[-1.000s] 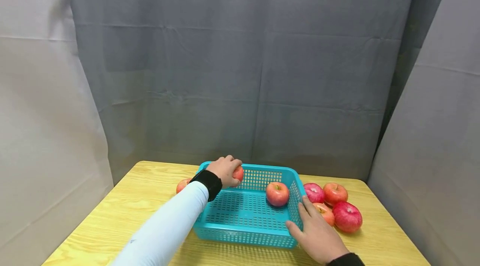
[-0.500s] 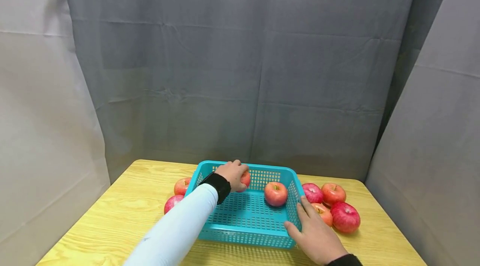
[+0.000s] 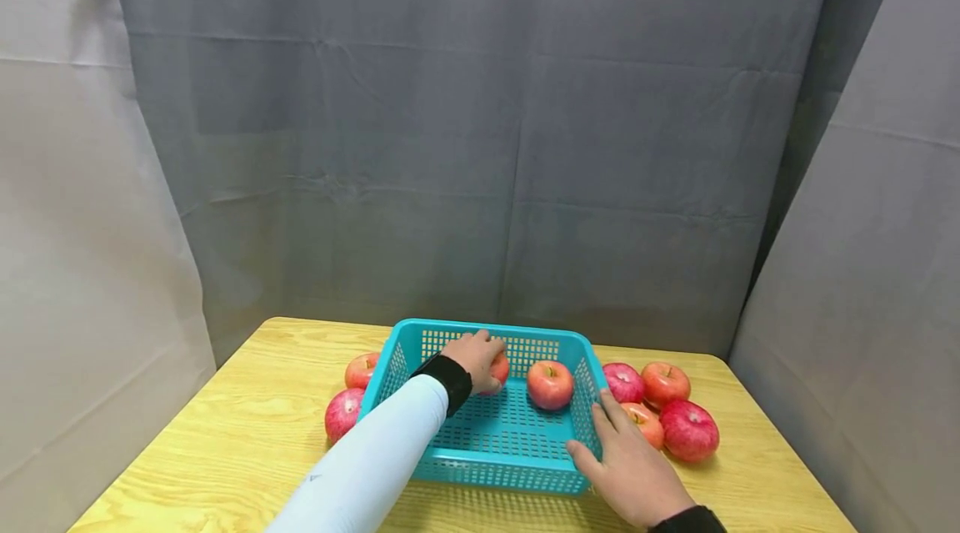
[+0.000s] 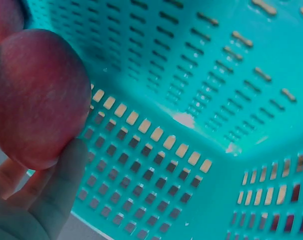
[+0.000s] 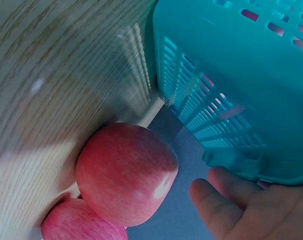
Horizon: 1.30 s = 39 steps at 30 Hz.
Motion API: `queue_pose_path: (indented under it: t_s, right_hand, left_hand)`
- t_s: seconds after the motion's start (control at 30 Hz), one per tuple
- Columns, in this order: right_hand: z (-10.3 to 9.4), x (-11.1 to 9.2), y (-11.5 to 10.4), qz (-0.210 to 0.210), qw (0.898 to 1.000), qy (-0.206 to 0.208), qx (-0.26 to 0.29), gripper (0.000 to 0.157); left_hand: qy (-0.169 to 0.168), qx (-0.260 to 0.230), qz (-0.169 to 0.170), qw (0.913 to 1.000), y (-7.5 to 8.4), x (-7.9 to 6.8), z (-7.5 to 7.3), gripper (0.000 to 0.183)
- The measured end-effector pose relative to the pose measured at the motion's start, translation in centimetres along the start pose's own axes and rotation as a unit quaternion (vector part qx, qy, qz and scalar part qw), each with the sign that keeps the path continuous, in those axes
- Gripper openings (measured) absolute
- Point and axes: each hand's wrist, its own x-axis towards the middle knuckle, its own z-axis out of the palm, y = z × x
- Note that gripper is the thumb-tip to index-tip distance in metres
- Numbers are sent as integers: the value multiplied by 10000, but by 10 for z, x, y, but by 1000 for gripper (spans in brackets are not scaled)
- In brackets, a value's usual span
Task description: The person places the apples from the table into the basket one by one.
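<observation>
In the head view a teal plastic basket (image 3: 510, 479) stands on the table, with one red apple (image 3: 550, 385) inside near its right wall. My left hand (image 3: 474, 359) reaches into the basket and grips a second apple (image 3: 500, 368), close to the first one. The left wrist view shows the fingers (image 4: 61, 190) curled round this held apple (image 4: 39, 100), above the basket floor. My right hand (image 3: 633, 466) rests on the basket's right rim with its fingers fairly straight. In the right wrist view its fingertips touch the rim beside an apple (image 5: 126, 172) outside the basket.
Several apples (image 3: 690, 430) sit together on the table right of the basket. Two more apples (image 3: 345, 414) lie along its left side. The wooden table (image 3: 225, 433) ends just behind the basket, where a grey curtain (image 3: 420, 141) hangs.
My left hand has moved right and down into the basket with the apple, closer to the other apple. The apples at left have come into fuller view. My right hand has stayed on the rim.
</observation>
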Motion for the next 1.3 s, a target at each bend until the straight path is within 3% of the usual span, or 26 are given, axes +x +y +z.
queue_pose_path:
  t_s: [0.13, 0.47, 0.97, 1.3]
  right_hand:
    - [1, -1, 0, -33, 10000, 5, 16, 100]
    - [-1, -1, -1, -96, 9999, 49, 7, 98]
    - [-1, 0, 0, -70, 10000, 43, -29, 99]
    - [0, 1, 0, -24, 10000, 10, -54, 98]
  left_hand:
    - [-33, -19, 21, 10000, -1, -1, 6, 57]
    - [-74, -26, 136, 9999, 2, -1, 7, 53]
    - [-129, 26, 198, 9997, 4, 5, 19, 64]
    - [-212, -52, 123, 9997, 6, 0, 10, 68]
